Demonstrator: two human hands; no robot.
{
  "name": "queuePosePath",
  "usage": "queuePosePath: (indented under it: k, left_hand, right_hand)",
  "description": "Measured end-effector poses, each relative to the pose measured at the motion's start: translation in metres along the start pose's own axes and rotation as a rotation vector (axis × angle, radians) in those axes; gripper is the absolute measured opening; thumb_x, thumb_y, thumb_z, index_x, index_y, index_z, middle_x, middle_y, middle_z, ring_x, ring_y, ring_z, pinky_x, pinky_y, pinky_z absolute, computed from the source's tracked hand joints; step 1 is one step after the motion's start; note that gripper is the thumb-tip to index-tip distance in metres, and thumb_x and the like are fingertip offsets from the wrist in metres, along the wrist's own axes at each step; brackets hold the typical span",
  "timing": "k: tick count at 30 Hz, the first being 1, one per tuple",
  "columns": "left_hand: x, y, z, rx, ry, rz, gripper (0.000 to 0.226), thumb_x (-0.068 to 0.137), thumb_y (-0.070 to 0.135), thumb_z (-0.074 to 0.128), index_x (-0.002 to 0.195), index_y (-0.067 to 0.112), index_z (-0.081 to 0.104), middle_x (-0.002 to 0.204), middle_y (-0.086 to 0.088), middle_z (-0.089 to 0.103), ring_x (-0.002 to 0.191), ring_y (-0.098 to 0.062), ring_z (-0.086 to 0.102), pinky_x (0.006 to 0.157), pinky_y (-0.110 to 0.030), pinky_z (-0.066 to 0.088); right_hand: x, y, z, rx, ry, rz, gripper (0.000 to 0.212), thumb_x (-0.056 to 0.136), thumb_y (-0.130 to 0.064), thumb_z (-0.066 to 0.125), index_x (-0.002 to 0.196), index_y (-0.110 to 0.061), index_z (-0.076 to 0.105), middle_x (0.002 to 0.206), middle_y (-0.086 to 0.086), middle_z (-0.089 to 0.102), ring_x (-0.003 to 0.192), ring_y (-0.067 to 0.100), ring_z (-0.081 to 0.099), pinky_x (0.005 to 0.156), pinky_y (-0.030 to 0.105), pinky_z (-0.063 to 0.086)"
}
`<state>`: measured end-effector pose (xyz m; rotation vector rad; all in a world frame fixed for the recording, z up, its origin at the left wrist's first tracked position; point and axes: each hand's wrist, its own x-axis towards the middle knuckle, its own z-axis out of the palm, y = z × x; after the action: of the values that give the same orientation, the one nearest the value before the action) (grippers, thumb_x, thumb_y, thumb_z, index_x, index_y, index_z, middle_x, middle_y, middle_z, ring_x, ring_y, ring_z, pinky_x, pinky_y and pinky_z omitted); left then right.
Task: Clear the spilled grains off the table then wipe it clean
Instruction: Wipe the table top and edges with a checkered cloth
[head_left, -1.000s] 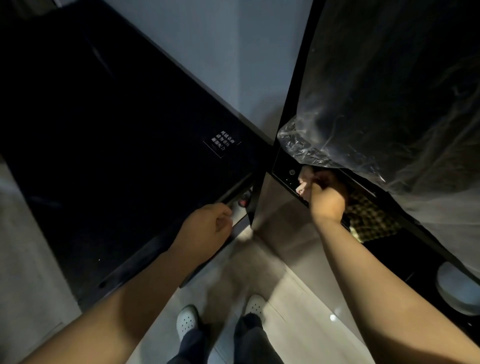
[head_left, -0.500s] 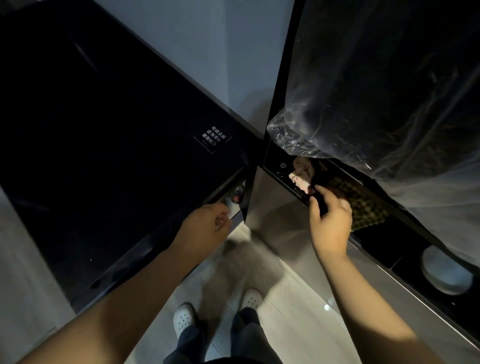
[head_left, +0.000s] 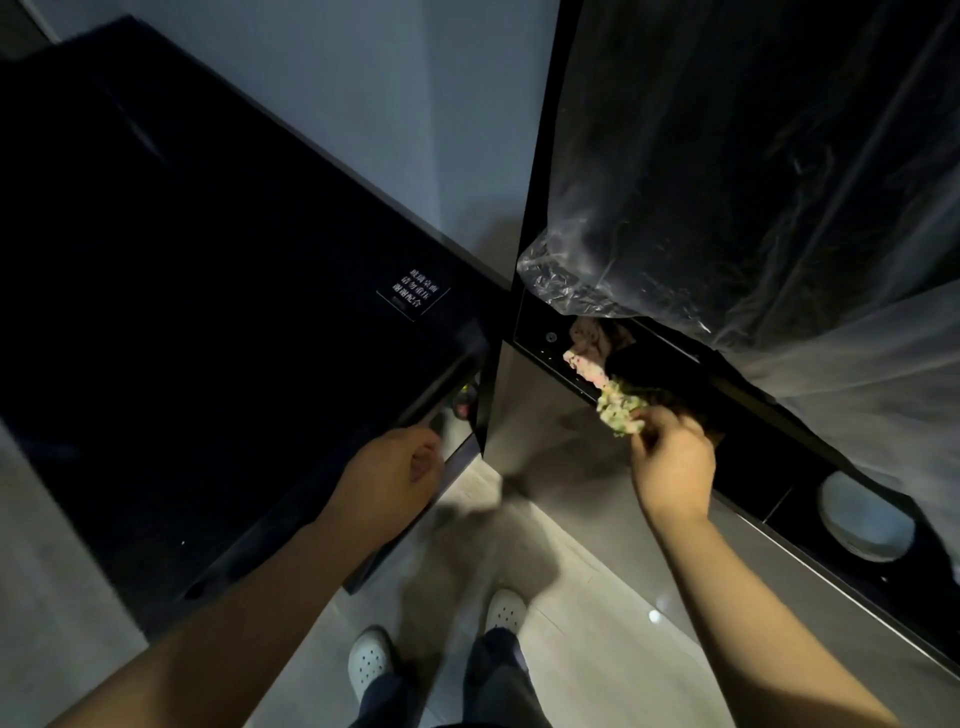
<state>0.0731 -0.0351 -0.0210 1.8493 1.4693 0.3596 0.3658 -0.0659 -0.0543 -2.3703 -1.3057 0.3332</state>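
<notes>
You're at the fetch-a-wiper stage here, not the cleaning itself. Your right hand (head_left: 672, 467) has its fingertips pinched on a speckled cloth (head_left: 618, 410), which hangs half out of the dark shelf (head_left: 670, 364) just ahead of that hand, under the plastic sheet (head_left: 727, 182). A brownish rag (head_left: 597, 335) sits just beyond it.

Your left hand (head_left: 395, 467) is curled at the near edge of the black surface (head_left: 208, 312) - can't tell if it's actually gripping anything. No grains show up on that surface in this light, so I can't say where the spill is.

My guess for the next move: get the cloth fully free, turn toward your left-hand side, and gather the grains first - wiping comes after.
</notes>
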Motion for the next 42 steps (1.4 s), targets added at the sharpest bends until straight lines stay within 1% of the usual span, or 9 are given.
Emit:
queuePosePath:
  k: [4,8,12,15,20,25,27,37,42]
  left_hand:
    - [-0.005,-0.007,-0.012,0.000,0.024,0.001,0.014,0.086,0.015,0.061,0.099,0.013,0.064,0.085,0.001,0.064,0.080,-0.012,0.062,0.080,-0.039,0.053]
    - [-0.015,-0.019,-0.032,-0.033,0.039,-0.024,0.021,0.088,0.019,0.060,0.109,0.017,0.064,0.093,0.003,0.063,0.085,-0.010,0.062,0.084,-0.036,0.053]
    - [-0.033,-0.037,-0.059,-0.011,0.051,-0.023,0.021,0.090,0.020,0.059,0.110,0.017,0.063,0.092,0.007,0.063,0.085,-0.006,0.061,0.084,-0.033,0.053]
    - [-0.049,-0.056,-0.084,-0.005,0.051,-0.038,0.021,0.091,0.022,0.058,0.111,0.019,0.061,0.093,0.008,0.062,0.086,-0.005,0.060,0.085,-0.030,0.053]
    - [-0.071,-0.097,-0.129,0.013,0.050,-0.066,0.025,0.091,0.024,0.060,0.114,0.019,0.060,0.092,0.009,0.062,0.087,-0.004,0.061,0.083,-0.027,0.053]
    - [-0.077,-0.128,-0.157,0.053,0.062,-0.088,0.027,0.090,0.026,0.060,0.117,0.021,0.059,0.095,0.012,0.062,0.088,-0.003,0.060,0.083,-0.023,0.052]
    - [-0.075,-0.134,-0.159,0.056,0.047,-0.107,0.029,0.090,0.027,0.060,0.119,0.021,0.058,0.097,0.012,0.061,0.090,-0.003,0.059,0.084,-0.022,0.051]
    - [-0.010,-0.133,-0.146,0.114,-0.011,-0.113,0.033,0.090,0.027,0.062,0.121,0.019,0.058,0.108,0.007,0.059,0.095,-0.005,0.057,0.087,-0.020,0.049]
    - [0.041,-0.122,-0.147,0.222,-0.036,-0.106,0.047,0.091,0.034,0.060,0.133,0.017,0.050,0.130,0.000,0.053,0.112,-0.012,0.054,0.095,-0.020,0.043]
  right_hand:
    - [-0.036,-0.023,0.003,0.109,-0.011,-0.068,0.021,0.082,-0.013,0.069,0.102,-0.018,0.071,0.104,0.006,0.060,0.098,0.031,0.054,0.078,0.035,0.045]
    - [-0.069,-0.065,0.005,0.190,-0.005,-0.114,0.017,0.084,-0.022,0.070,0.101,-0.023,0.071,0.090,-0.005,0.058,0.081,0.019,0.058,0.066,0.026,0.041]
    - [-0.091,-0.105,0.008,0.280,-0.057,-0.108,0.007,0.085,-0.029,0.069,0.086,-0.023,0.071,0.078,-0.004,0.054,0.068,0.015,0.054,0.061,0.026,0.034]
    - [-0.105,-0.125,0.014,0.346,-0.083,-0.062,0.018,0.087,-0.031,0.065,0.070,-0.027,0.060,0.079,-0.003,0.058,0.069,0.013,0.055,0.061,0.027,0.035]
    - [-0.129,-0.158,0.023,0.381,-0.091,-0.099,0.021,0.093,-0.027,0.061,0.072,-0.024,0.058,0.085,-0.002,0.053,0.073,0.003,0.051,0.061,0.020,0.029]
    - [-0.144,-0.181,0.031,0.337,-0.116,-0.078,0.027,0.092,-0.030,0.061,0.066,-0.027,0.053,0.062,-0.005,0.056,0.056,0.008,0.053,0.049,0.017,0.033]
    - [-0.143,-0.187,0.032,0.339,-0.128,-0.063,0.027,0.091,-0.028,0.062,0.066,-0.030,0.053,0.059,-0.006,0.056,0.055,0.006,0.053,0.048,0.016,0.032]
    - [-0.075,-0.188,0.067,0.248,-0.154,-0.091,0.017,0.089,-0.025,0.065,0.072,-0.024,0.062,0.073,-0.003,0.059,0.064,0.010,0.054,0.056,0.026,0.037]
    - [-0.014,-0.191,0.098,0.217,-0.156,-0.117,0.011,0.089,-0.024,0.064,0.092,-0.015,0.071,0.087,0.003,0.063,0.076,0.020,0.060,0.067,0.030,0.046]
